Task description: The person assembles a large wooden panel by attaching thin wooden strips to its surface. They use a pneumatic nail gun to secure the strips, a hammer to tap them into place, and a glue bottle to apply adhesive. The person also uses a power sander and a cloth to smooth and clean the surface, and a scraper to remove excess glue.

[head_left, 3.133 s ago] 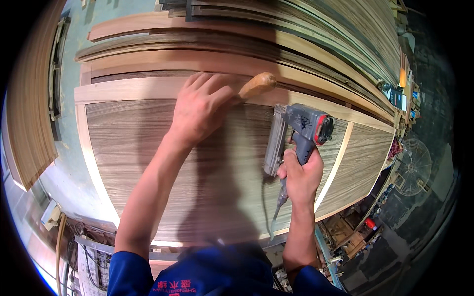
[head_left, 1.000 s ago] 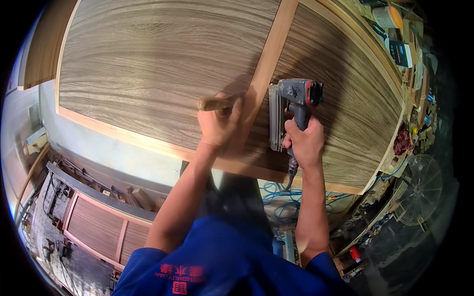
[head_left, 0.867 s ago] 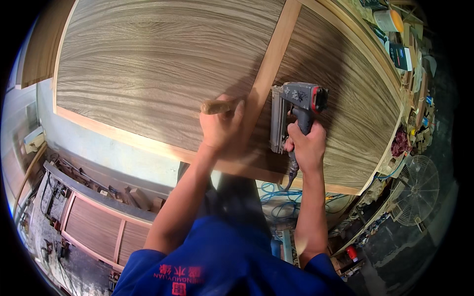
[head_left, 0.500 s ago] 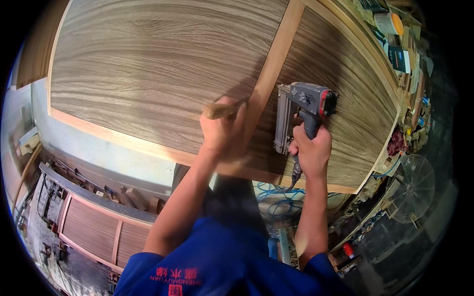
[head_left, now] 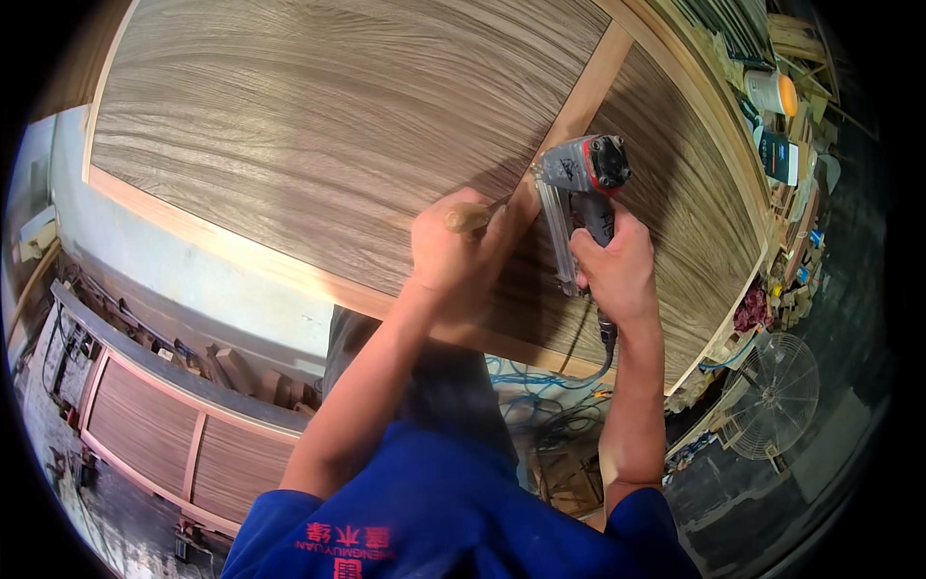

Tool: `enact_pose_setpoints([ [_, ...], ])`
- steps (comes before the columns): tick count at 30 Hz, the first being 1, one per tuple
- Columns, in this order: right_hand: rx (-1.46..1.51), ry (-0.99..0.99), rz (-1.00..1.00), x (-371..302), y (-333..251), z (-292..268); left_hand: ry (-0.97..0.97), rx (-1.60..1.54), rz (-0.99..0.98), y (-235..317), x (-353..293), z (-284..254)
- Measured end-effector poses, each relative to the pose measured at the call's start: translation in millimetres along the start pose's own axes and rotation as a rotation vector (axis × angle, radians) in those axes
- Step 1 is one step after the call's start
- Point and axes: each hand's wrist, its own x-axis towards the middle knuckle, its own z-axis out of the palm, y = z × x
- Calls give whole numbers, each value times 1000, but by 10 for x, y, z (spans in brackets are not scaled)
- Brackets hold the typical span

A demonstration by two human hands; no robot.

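My right hand point(head_left: 620, 265) is wrapped round the grip of a grey and black nail gun point(head_left: 569, 166). The gun's nose meets or nearly meets the pale wooden crosspiece point(head_left: 584, 96) that divides a large wood-grain panel point(head_left: 318, 125). Closed in my left hand point(head_left: 449, 246) is a wooden-handled tool point(head_left: 468, 217). Its thin dark blade points at the crosspiece, just left of the gun; whether the tip touches cannot be made out. A black hose fitting point(head_left: 607, 333) hangs from the gun's grip.
Pale frame strips point(head_left: 241, 253) edge the panel. Lower left, a second framed panel point(head_left: 145, 420) lies beyond a grey rail with wood offcuts. Blue hose point(head_left: 526, 374) coils beneath the near edge. To the right stand a wire-guarded fan point(head_left: 769, 396), a white tub point(head_left: 767, 94) and scrap wood.
The nail gun has tilted and moved slightly up and left, its nose now at the crosspiece. My left hand and its tool have shifted a little right in the picture; the whole view has turned slightly.
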Motion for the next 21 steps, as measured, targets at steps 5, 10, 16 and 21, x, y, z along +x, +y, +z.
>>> enact_pose_setpoints([
  [5,-82,36,7,-124,-14,-106,-32,-33,7,18,-10,13],
  [10,-93,79,82,-688,466,-329,-50,33,-16,57,11,-3],
  [16,-93,10,238,-1486,1232,-487,-62,-104,198,87,93,-179],
  [21,113,-8,488,-2148,1844,-482,-603,86,67,371,-135,-447],
])
